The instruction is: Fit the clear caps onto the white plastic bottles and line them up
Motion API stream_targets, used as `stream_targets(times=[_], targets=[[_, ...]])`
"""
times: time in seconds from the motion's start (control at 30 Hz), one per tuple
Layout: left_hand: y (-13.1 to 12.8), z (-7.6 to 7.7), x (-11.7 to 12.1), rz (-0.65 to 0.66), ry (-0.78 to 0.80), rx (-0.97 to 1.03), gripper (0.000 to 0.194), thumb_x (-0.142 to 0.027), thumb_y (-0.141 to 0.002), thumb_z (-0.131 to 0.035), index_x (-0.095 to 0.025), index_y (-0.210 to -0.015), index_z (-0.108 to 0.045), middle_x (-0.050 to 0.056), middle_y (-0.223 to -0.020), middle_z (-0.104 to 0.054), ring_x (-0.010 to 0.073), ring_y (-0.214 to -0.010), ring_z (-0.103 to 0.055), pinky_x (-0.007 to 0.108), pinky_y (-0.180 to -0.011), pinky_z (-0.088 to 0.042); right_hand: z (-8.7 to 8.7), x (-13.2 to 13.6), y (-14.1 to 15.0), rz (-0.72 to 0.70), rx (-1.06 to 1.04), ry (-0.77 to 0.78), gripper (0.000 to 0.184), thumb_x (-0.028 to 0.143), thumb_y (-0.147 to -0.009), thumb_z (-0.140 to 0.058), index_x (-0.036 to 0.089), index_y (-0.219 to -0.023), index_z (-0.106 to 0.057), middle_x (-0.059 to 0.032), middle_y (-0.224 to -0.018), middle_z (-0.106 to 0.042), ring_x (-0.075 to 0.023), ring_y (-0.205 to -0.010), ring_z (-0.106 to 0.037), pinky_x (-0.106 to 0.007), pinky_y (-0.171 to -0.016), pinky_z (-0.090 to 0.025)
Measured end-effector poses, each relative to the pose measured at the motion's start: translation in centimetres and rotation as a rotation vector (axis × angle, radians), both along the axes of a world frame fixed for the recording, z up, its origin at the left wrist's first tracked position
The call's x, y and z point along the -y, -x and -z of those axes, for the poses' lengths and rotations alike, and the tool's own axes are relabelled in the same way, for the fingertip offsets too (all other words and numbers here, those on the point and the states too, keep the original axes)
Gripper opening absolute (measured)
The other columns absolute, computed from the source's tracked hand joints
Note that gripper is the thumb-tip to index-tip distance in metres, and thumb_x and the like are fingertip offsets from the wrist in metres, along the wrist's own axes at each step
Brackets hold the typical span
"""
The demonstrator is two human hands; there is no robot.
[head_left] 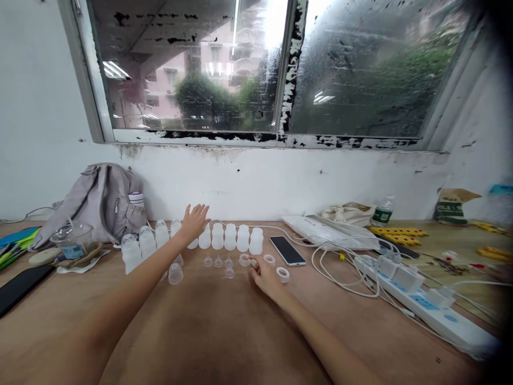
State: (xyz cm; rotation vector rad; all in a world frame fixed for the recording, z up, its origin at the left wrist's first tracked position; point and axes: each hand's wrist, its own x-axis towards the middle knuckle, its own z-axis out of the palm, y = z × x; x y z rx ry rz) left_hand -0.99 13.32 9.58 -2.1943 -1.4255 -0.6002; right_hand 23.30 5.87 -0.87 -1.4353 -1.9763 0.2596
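Note:
My left hand [195, 220] is raised over a row of frosted white baby bottles [230, 237], fingers spread and nothing in them. It partly hides the bottles at the row's middle. Farther left stand several more bottles [130, 254] with clear dome caps on top. A loose clear cap [175, 273] sits by my left forearm. Several clear bottle nipples [217, 261] rest in front of the row. My right hand [263, 275] is low on the table, thumb and fingers closed on a small white bottle ring [254, 262], mostly hidden. Around it lie other white rings [282, 275].
A phone [287, 250] lies right of the bottles. White cables [344, 272] and a power strip [433, 305] spread across the right side. A grey backpack [106, 200] and a clear plastic cup [72, 240] stand at left. Behind the table is a wall with a window.

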Motion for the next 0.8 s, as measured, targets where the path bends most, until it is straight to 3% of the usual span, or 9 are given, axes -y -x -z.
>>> stream_targets(times=[0.03,0.13,0.23,0.3,0.47,0.6,0.7,0.8], targets=[[-0.7,0.8,1.2,0.033,-0.03,0.024,0.029,-0.028,-0.085,-0.034,-0.016,-0.109,-0.047,0.012,-0.105,-0.056,0.0226,-0.105,-0.045,0.041,-0.091,-0.025,0.2,-0.1,0.1,-0.001,0.031,0.009,0.034,0.015,-0.073,-0.04,0.016,-0.105,-0.048,-0.0028,-0.071,-0.055,-0.0156,-0.068,-0.052,-0.026,-0.064,-0.039],[-3.0,4.8,5.0,0.171,0.08,0.046,0.03,-0.038,-0.084,-0.033,-0.018,-0.092,-0.054,0.008,-0.091,-0.06,0.0213,-0.092,-0.05,0.036,-0.081,-0.032,0.8,-0.4,0.9,0.048,0.149,-0.005,0.034,0.017,-0.076,-0.04,0.019,-0.109,-0.046,-0.0064,-0.086,-0.056,-0.0169,-0.077,-0.052,-0.026,-0.067,-0.038],[-4.8,8.9,7.4,0.167,0.215,0.168,0.036,-0.051,-0.078,-0.04,-0.019,-0.09,-0.054,0.007,-0.091,-0.059,0.0222,-0.087,-0.051,0.035,-0.076,-0.034,1.2,-0.6,1.5,0.121,0.236,-0.042,0.025,0.021,-0.078,-0.04,0.021,-0.1,-0.051,-0.0079,-0.093,-0.053,-0.0184,-0.077,-0.052,-0.027,-0.062,-0.038],[-5.3,10.4,7.9,0.175,0.278,0.208,0.033,-0.049,-0.076,-0.043,-0.02,-0.088,-0.054,0.006,-0.091,-0.058,0.0222,-0.088,-0.05,0.035,-0.077,-0.034,1.2,-0.6,1.6,0.13,0.205,-0.069,0.019,0.022,-0.078,-0.041,0.021,-0.091,-0.054,-0.0078,-0.094,-0.051,-0.0181,-0.076,-0.052,-0.027,-0.061,-0.039],[-5.2,10.5,7.9,0.282,0.374,0.259,0.032,-0.049,-0.072,-0.049,-0.02,-0.084,-0.053,0.004,-0.088,-0.057,0.022,-0.088,-0.049,0.035,-0.077,-0.034,0.3,-0.1,1.0,-0.02,-0.07,-0.181,0.016,0.02,-0.078,-0.04,0.02,-0.088,-0.052,-0.0058,-0.096,-0.05,-0.0175,-0.088,-0.05,-0.029,-0.075,-0.04],[-4.4,9.8,8.6,0.346,0.375,0.423,0.041,-0.053,-0.068,-0.052,-0.02,-0.093,-0.05,0.004,-0.094,-0.055,0.0217,-0.09,-0.048,0.036,-0.079,-0.035,-0.4,1.1,1.7,-0.114,-0.235,-0.197,0.026,0.023,-0.079,-0.042,0.019,-0.104,-0.044,-0.0058,-0.099,-0.054,-0.0165,-0.089,-0.051,-0.029,-0.077,-0.04],[-4.1,9.3,8.9,0.339,0.303,0.659,0.027,-0.041,-0.083,-0.035,-0.019,-0.089,-0.049,0.003,-0.088,-0.056,0.0162,-0.082,-0.05,0.031,-0.076,-0.037,-0.4,2.2,2.8,-0.2,-0.179,-0.159,0.038,0.023,-0.076,-0.047,0.019,-0.113,-0.041,-0.007,-0.106,-0.053,-0.0175,-0.094,-0.048,-0.031,-0.081,-0.037],[-4.2,9.3,8.9,0.335,0.268,0.706,0.025,-0.036,-0.084,-0.033,-0.018,-0.082,-0.051,0.003,-0.081,-0.056,0.0151,-0.076,-0.05,0.03,-0.073,-0.038,0.0,2.5,3.6,-0.181,0.013,-0.051,0.034,0.02,-0.066,-0.058,0.02,-0.1,-0.054,-0.0055,-0.095,-0.057,-0.0212,-0.092,-0.048,-0.035,-0.082,-0.034]])
